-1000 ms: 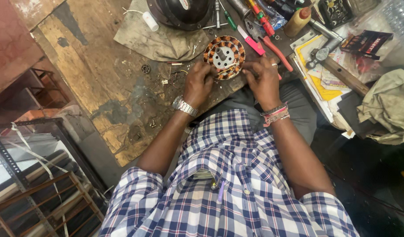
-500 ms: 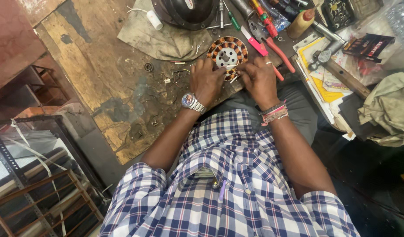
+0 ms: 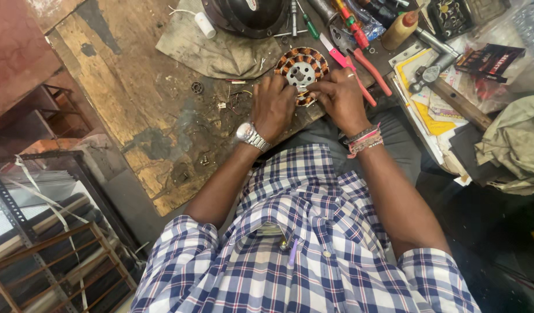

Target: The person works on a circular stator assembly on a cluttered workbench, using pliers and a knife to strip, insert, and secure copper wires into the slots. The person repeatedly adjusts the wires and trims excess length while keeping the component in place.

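Your left hand (image 3: pixel 274 107) and right hand (image 3: pixel 340 97) flank the flat-lying wound stator (image 3: pixel 302 71), fingers closed on its near rim; pink-handled pliers (image 3: pixel 359 69) lie just right.

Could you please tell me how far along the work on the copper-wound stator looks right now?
Done: the stator lies out of the dark motor housing, copper coils filling its visible rim. In hand: the left hand and right hand work at its near edge, over wire scraps. Left: it is not yet back in the housing; pliers lie unused.
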